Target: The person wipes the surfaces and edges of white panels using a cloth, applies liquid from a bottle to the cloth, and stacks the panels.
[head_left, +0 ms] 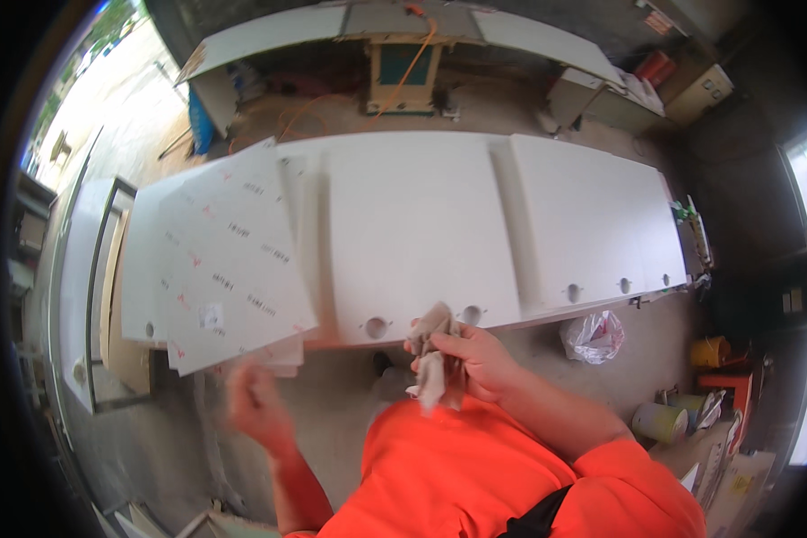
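My right hand (482,360) grips a crumpled greyish-beige cloth (432,381) in front of my orange shirt, close to the near edge of the bench. Some of the cloth hangs down below the fingers. My left hand (258,408) is raised off to the left and smeared by motion, so its fingers cannot be made out. Just beyond it lies a tilted stack of white sheets (233,242), the top one covered in printed marks. White panels (412,233) with round holes along their near edge lie flat in front of me.
A clear plastic bag (594,336) is on the floor beside the bench. Paint cans (662,420) and an orange stand (735,390) are at the right. Framed panels (103,296) lean at the left. An orange cord (412,67) crosses the far saw table (403,20).
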Motion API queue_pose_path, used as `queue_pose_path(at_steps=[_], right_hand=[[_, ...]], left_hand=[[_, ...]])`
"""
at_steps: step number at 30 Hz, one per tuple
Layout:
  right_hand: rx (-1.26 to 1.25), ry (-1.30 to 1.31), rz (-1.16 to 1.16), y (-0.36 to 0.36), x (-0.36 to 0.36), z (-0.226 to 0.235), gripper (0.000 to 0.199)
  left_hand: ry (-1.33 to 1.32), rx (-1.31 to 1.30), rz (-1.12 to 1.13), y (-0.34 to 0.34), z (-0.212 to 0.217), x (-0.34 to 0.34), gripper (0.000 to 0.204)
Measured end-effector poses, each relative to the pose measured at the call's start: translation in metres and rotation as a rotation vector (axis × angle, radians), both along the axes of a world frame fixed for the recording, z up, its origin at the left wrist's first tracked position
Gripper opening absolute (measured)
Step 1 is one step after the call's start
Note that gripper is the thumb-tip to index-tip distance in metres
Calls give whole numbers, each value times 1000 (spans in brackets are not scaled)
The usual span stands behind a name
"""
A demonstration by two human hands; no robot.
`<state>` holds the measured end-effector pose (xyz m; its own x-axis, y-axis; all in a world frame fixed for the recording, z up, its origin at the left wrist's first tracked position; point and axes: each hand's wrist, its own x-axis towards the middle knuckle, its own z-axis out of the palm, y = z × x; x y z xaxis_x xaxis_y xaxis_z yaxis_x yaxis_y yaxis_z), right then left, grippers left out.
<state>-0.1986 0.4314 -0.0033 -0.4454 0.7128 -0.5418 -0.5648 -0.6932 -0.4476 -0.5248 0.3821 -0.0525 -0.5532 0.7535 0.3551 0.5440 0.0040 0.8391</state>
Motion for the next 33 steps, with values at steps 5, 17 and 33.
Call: queue_pose_path(at_steps=[5,17,33], right_hand=[[233,-81,-437,8,106,41,35],[272,-1157,-1426,49,739,-14,24],[-228,-1907,-501,194,864,-65,48]], left_hand=[[-83,-39,-819,35,39,139,17],[92,-49,-744,107,23,337,12],[21,-191,-482,102,21,465,11]])
